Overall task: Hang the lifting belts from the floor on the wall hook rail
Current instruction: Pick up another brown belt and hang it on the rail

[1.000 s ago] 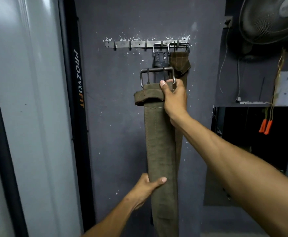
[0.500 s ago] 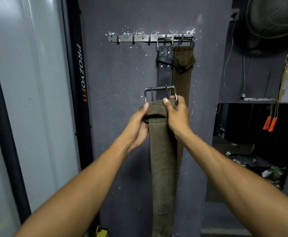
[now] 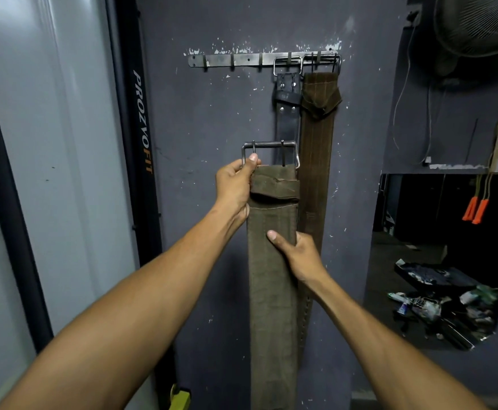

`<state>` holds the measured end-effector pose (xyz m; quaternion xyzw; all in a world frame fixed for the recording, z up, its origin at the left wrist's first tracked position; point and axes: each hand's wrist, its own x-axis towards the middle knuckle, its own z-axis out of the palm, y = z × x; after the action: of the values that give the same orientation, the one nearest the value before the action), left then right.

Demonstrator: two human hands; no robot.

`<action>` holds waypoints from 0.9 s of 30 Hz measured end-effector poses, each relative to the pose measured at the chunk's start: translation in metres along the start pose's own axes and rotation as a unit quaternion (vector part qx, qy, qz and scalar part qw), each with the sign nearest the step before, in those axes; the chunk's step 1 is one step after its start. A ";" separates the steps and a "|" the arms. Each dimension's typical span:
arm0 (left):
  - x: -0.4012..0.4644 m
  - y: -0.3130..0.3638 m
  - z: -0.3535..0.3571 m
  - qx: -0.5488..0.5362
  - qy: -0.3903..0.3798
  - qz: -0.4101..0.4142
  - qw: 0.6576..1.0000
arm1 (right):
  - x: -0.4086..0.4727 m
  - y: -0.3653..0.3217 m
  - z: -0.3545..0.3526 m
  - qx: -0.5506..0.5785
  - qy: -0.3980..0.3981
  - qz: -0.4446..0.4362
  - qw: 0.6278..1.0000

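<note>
Olive canvas lifting belt (image 3: 271,291) is held upright in front of the grey wall, below the hook rail (image 3: 242,59) and not yet hung. Its steel buckle (image 3: 270,152) sits at the top, at about 6 o'clock from the rail's centre and well short of it.

Left hand (image 3: 233,184): fingers closed on the upper left edge of the belt at the buckle's left corner, thumb pressed against the frame. Right hand (image 3: 299,255): fingers wrapped around the belt's right edge lower down, thumb across the front face. Both grips appear firm.

Rail status: black leather belt (image 3: 286,113) and brown stitched belt (image 3: 317,128) already hang from the right-hand hooks. Hooks toward 9 o'clock along the rail appear free.

Risks, as judged:
- The buckle frame may land on an occupied hook or knock a hung buckle, dislodging a belt. Cause: the held belt lies just beside, and partly over, the two hanging belts.
- The loose prongs in the frame may foul the hook, leaving only a shallow catch. Cause: they hang across the opening.
- The long tail runs out of view at the bottom; its weight could drag a half-seated buckle off once released.
</note>
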<state>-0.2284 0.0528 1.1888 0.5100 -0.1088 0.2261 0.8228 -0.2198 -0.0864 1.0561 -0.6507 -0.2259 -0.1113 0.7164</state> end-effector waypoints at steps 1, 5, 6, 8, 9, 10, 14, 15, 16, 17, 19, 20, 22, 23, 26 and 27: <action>0.001 0.002 0.001 -0.005 0.001 0.001 1.000 | -0.001 0.001 -0.002 0.003 -0.015 0.007 1.000; 0.012 0.023 0.004 0.001 -0.010 0.027 1.000 | -0.028 0.031 -0.002 0.005 -0.067 0.074 0.995; 0.012 0.027 0.006 0.008 -0.013 0.032 0.999 | -0.033 0.036 0.000 0.019 -0.061 0.078 0.995; 0.010 0.031 0.009 0.015 -0.017 0.039 0.999 | -0.038 0.036 0.002 0.028 -0.047 0.084 0.995; 0.010 0.033 0.011 0.016 -0.019 0.042 0.999 | -0.039 0.038 0.002 0.028 -0.054 0.090 0.994; 0.011 0.035 0.012 0.015 -0.018 0.046 0.999 | -0.042 0.043 0.003 0.023 -0.073 0.101 0.992; 0.017 0.046 0.007 0.004 -0.006 0.058 0.998 | -0.065 0.075 -0.002 -0.025 -0.098 0.159 0.982; 0.017 0.046 0.007 0.003 -0.002 0.058 0.998 | -0.066 0.079 -0.004 -0.025 -0.088 0.165 0.982; 0.016 0.044 0.007 0.005 0.001 0.058 0.998 | -0.065 0.079 -0.004 -0.028 -0.088 0.167 0.982; 0.016 0.041 0.007 0.009 0.001 0.059 0.998 | -0.063 0.078 -0.004 -0.033 -0.097 0.164 0.981; 0.017 0.033 0.006 0.014 -0.003 0.059 0.998 | -0.057 0.070 -0.004 -0.023 -0.112 0.152 0.982; 0.018 0.030 0.006 0.012 -0.005 0.058 0.998 | -0.052 0.063 -0.004 -0.002 -0.115 0.137 0.984; 0.020 0.024 0.005 0.008 -0.008 0.055 0.998 | -0.036 0.039 -0.006 0.055 -0.104 0.089 0.989; 0.020 0.020 0.005 0.009 -0.008 0.055 0.998 | -0.024 0.023 -0.007 0.075 -0.087 0.059 0.992; 0.018 0.007 0.009 0.028 -0.007 0.059 0.998 | 0.015 -0.024 -0.008 0.062 -0.015 -0.046 0.997; 0.017 0.004 0.011 0.041 -0.005 0.064 0.997 | 0.027 -0.039 -0.009 0.033 0.001 -0.084 0.996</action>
<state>-0.2148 0.0485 1.2037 0.5362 -0.1358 0.2806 0.7844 -0.2123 -0.0966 1.1025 -0.6054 -0.2826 -0.1640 0.7257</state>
